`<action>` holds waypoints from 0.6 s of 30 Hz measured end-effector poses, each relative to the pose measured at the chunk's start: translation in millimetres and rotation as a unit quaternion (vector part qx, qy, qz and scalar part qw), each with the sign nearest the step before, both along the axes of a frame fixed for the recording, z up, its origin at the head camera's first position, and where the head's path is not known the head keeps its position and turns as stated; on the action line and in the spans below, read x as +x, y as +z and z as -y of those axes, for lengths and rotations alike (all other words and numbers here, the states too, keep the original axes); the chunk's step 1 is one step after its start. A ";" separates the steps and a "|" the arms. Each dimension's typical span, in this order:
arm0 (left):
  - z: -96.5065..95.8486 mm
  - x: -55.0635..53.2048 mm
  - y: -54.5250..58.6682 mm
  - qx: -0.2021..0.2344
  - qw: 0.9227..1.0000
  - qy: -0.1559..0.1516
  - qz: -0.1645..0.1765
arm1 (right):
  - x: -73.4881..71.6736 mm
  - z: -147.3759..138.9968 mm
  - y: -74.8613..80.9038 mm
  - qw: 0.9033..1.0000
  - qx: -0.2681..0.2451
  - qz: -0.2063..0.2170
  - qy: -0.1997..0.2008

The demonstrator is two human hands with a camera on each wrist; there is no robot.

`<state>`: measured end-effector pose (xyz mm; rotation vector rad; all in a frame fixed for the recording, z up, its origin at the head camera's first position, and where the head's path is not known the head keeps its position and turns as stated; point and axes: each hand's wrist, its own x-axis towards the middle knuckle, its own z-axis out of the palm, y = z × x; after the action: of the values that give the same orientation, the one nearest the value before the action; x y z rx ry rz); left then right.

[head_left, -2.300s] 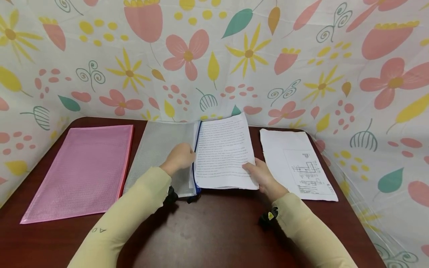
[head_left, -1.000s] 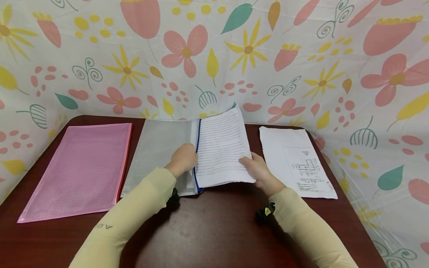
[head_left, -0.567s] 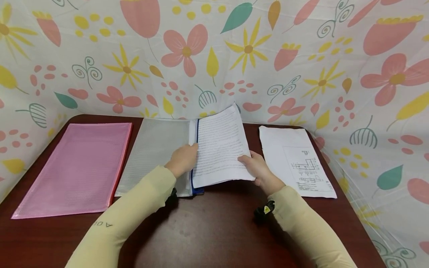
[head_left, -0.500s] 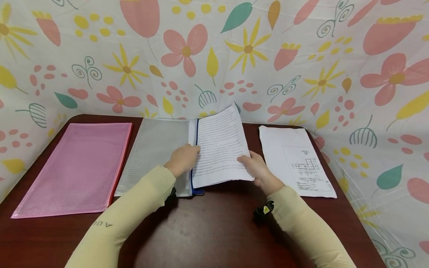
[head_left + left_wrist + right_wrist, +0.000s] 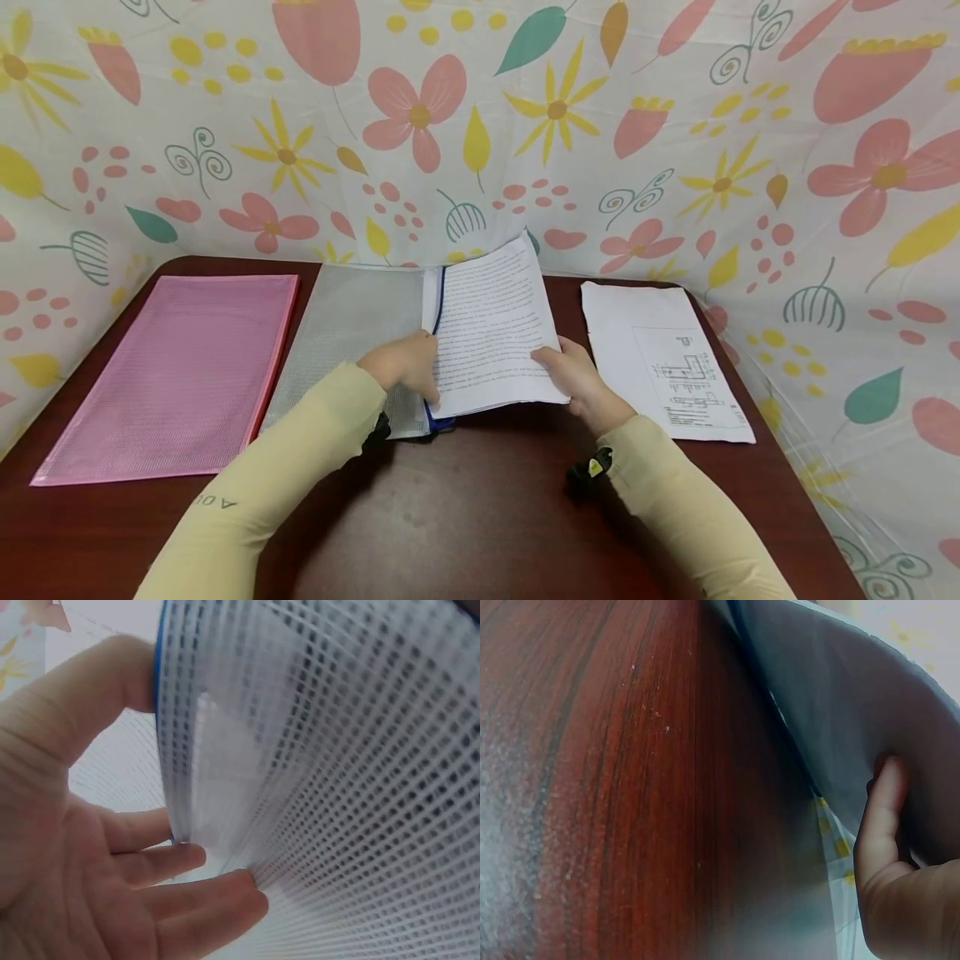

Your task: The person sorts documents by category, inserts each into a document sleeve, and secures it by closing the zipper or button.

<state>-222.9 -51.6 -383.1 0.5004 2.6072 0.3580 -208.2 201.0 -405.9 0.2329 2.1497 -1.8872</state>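
In the head view a grey mesh zipper folder (image 5: 360, 325) with a blue edge lies at the back middle. My left hand (image 5: 405, 364) is at that blue edge. The left wrist view shows its thumb (image 5: 112, 682) passing behind the edge and its fingers (image 5: 202, 900) against the mesh in front. A stack of printed papers (image 5: 491, 333) overlaps the folder's right side, its left edge along the folder's mouth. My right hand (image 5: 581, 383) grips the stack's right edge, thumb on top. From beneath, the right wrist view shows a finger (image 5: 885, 810) against the stack's raised underside.
A pink mesh folder (image 5: 180, 375) with a red edge lies at the left of the dark wooden table (image 5: 420, 508). Another paper sheet (image 5: 667, 367) with a printed diagram lies at the right. A flower-patterned curtain (image 5: 480, 125) borders the back and sides.
The papers have shifted slightly left and their far corner has risen. My left hand has slid lower along the folder's edge and loosened from a fist, one digit now pointing down.
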 end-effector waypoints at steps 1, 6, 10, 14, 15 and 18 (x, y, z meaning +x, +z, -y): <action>-1.0 1.0 0.5 -0.006 1.000 -0.002 0.008 | -0.1 0.0 0.6 1.000 0.003 0.002 0.000; -8.4 6.3 3.6 -0.054 0.998 -0.017 0.021 | 0.2 2.1 4.0 1.000 0.007 0.013 -0.003; -13.8 9.7 4.0 -0.083 0.996 -0.025 0.014 | 0.6 3.3 5.4 1.000 0.005 0.018 -0.008; -15.0 9.9 0.1 -0.053 0.999 -0.005 0.007 | 1.3 2.6 4.4 1.000 0.005 0.020 -0.010; -14.3 9.2 -1.6 -0.036 0.999 0.008 0.002 | 1.5 2.3 3.8 1.000 0.005 0.021 -0.010; -10.5 5.3 -6.1 0.017 0.998 0.048 -0.035 | 2.4 1.6 2.0 1.000 0.011 0.021 -0.016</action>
<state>-217.6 -41.1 -389.2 0.4065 2.7025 0.4233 -205.9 199.3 -403.9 0.3114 2.1524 -1.8606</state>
